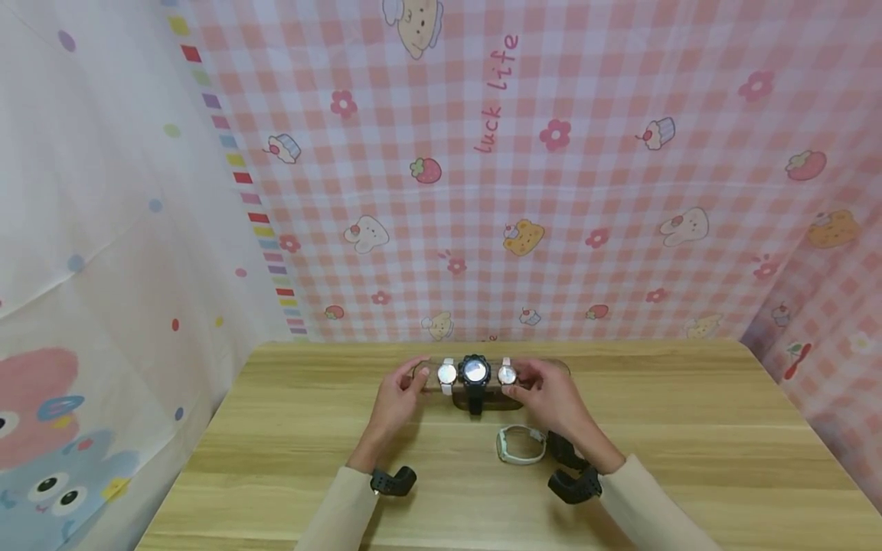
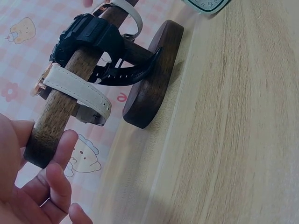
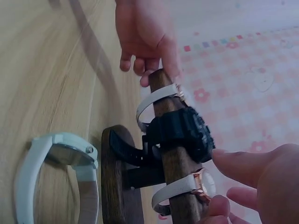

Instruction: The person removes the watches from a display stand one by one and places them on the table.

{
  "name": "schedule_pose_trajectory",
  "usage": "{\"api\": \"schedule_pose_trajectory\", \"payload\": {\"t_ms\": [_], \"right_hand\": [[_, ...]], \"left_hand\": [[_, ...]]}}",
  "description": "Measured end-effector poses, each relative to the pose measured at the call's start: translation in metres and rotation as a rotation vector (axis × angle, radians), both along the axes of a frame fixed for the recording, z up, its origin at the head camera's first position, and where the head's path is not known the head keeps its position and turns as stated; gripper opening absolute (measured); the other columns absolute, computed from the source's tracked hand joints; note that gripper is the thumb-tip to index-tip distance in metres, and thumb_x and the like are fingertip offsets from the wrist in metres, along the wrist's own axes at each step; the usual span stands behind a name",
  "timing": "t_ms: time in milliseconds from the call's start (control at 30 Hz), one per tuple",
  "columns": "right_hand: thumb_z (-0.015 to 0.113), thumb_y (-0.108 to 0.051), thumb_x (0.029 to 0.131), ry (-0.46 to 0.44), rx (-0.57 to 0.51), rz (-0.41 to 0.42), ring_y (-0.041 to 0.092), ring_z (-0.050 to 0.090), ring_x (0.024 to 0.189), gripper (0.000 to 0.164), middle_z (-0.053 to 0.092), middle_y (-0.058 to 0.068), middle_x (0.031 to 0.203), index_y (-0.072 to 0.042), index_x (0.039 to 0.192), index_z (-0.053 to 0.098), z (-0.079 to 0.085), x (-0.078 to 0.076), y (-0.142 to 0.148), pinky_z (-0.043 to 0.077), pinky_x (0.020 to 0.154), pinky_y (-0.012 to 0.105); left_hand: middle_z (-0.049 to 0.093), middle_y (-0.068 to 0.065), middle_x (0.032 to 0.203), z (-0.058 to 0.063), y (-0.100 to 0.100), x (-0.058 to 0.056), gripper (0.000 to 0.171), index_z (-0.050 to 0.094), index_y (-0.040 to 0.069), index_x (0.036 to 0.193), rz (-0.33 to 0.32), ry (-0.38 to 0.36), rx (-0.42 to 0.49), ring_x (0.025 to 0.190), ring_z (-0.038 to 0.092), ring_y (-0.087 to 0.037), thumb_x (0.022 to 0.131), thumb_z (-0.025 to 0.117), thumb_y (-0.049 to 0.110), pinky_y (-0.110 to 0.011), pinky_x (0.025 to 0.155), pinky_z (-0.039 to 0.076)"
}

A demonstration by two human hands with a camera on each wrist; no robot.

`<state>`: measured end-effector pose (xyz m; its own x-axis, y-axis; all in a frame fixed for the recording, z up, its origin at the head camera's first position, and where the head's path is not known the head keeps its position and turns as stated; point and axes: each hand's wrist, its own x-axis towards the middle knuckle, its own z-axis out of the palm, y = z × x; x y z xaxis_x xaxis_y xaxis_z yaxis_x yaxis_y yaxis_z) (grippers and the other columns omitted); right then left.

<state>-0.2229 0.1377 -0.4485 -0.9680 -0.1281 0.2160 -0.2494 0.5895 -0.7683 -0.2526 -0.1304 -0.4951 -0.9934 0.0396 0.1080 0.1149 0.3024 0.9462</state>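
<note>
A dark wooden watch stand (image 1: 506, 402) holds three watches on its bar (image 2: 52, 119). A white-strapped watch (image 1: 447, 373) is on the left, a chunky black watch (image 1: 475, 370) in the middle, and a second white-strapped watch (image 3: 204, 183) with a rose-gold case on the right. My left hand (image 1: 397, 394) pinches the left end of the bar between thumb and fingers. At the right end, my right hand (image 1: 551, 392) has its thumb and fingers around the rose-gold watch's case. The black watch's strap hangs down toward the stand's base.
A pale mint watch (image 1: 521, 460) lies on its side on the wooden table (image 1: 289, 459), in front of the stand. Black straps (image 1: 394, 480) are worn on both wrists. A pink checked cloth (image 1: 620, 184) hangs behind the table, a white patterned one (image 1: 117, 229) at the left.
</note>
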Motion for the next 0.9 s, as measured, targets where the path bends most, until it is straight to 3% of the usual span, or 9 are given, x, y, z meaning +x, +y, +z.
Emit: {"api": "schedule_pose_trajectory", "payload": {"t_ms": [400,900], "right_hand": [[0.081,-0.009,0.081,0.003,0.049,-0.055,0.015,0.053,0.073,0.045,0.061,0.009,0.09,0.003,0.121,0.065,-0.004,-0.014,-0.011,0.044,0.065,0.027],[0.08,-0.006,0.082,0.004,0.034,-0.083,0.019,0.056,0.078,0.042,0.061,0.01,0.09,0.004,0.121,0.066,-0.004,-0.013,-0.013,0.046,0.068,0.03]], "left_hand": [[0.071,-0.019,0.082,0.002,0.0,0.0,0.035,0.062,0.016,0.134,-0.003,-0.017,-0.005,0.084,0.071,-0.036,0.101,0.059,0.025,-0.023,0.051,0.037],[0.071,-0.02,0.084,0.004,-0.001,0.0,0.037,0.061,0.013,0.136,-0.013,-0.026,-0.01,0.084,0.071,-0.036,0.102,0.058,0.024,-0.022,0.049,0.034]]}}
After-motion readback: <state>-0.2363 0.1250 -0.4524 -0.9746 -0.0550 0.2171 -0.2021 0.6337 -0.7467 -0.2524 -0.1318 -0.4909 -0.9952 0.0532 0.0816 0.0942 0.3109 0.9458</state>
